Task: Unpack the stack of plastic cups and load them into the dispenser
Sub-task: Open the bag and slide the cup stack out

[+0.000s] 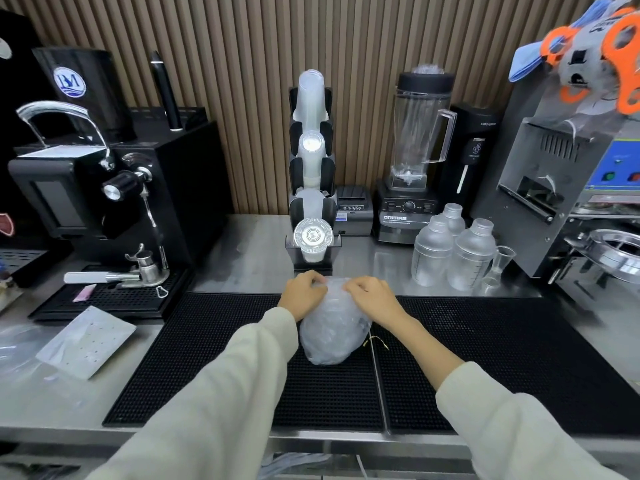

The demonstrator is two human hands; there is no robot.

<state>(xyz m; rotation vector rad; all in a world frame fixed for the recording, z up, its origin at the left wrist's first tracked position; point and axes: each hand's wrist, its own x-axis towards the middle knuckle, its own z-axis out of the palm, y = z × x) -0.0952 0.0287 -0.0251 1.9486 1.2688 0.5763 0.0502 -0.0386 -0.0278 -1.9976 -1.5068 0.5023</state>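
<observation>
Standing wrapped on the black mat [450, 341] at the bench's [249, 251] near side, the cup stack [329, 327] was at the unpacking step: the left hand [302, 293] and right hand [372, 297] each pinched the bag's far end with curled fingers, apparently to tear or open it. Next, I judged, the film had to be parted and slid off without crushing the cups. The dispenser [311, 168] stood just beyond, its slots seemingly holding cups already, with shaker bottles [450, 251] near on the right and open mat either side.
</observation>
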